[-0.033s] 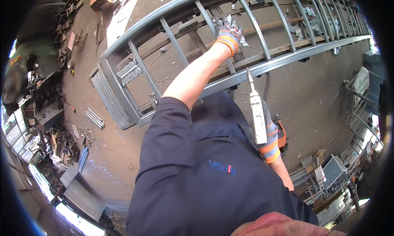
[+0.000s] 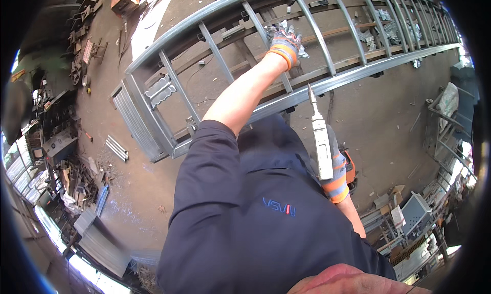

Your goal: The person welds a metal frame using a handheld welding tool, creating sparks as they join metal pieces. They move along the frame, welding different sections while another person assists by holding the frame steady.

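A long, ladder-like steel frame (image 2: 302,92) with several crossbars lies in front of me. My left hand (image 2: 285,42), in a grey glove with an orange cuff, reaches over it beside a crossbar (image 2: 217,51). Its fingers are bent over a silvery metal piece (image 2: 303,52), which shows past the glove and is mostly hidden. In my right hand (image 2: 337,173), also gloved, is a white welding gun (image 2: 322,148). The gun's tapered metal nozzle (image 2: 312,97) points up at the near rail, apparently short of it. A wavy-edged metal plate (image 2: 160,91) sits between crossbars at the frame's left end.
An orange and black object (image 2: 350,166) shows behind my right hand. Metal tubes (image 2: 117,148) lie on the floor at left, past a ribbed panel (image 2: 135,120). Scrap and machinery (image 2: 61,143) line the left side; a metal rack (image 2: 445,120) stands at right.
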`<move>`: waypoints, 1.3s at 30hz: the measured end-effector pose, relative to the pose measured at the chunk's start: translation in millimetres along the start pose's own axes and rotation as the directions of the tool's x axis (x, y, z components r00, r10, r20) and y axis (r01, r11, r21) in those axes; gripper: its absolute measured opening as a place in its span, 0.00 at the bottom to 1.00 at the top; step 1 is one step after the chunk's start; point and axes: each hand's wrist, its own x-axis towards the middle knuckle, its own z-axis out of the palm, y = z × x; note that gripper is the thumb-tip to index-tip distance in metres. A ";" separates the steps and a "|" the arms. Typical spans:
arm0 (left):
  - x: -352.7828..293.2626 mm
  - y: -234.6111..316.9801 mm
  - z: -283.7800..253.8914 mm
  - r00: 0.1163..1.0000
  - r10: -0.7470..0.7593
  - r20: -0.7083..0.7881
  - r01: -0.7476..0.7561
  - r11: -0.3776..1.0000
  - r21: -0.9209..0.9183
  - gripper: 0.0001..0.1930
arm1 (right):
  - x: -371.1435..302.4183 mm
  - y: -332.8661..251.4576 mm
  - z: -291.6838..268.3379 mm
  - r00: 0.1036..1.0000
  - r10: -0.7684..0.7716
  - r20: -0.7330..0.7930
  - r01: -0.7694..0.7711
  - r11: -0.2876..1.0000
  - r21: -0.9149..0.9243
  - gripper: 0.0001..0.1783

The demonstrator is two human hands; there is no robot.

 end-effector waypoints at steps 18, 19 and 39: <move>-93.7 -50.1 33.6 0.956 0.137 -0.259 0.085 -0.976 -0.202 0.26 | 26.4 -63.6 22.3 0.974 0.040 -0.223 -0.091 0.970 -0.227 0.43; -90.8 -35.9 42.2 0.945 0.212 -0.249 0.199 -0.977 -0.080 0.27 | 27.3 -65.0 23.1 0.970 0.009 -0.241 -0.066 0.971 -0.229 0.42; -251.8 -53.8 0.2 0.754 0.636 0.168 -0.279 0.540 -0.794 0.41 | 15.1 -42.8 8.0 0.967 0.066 -0.247 -0.115 0.975 -0.192 0.44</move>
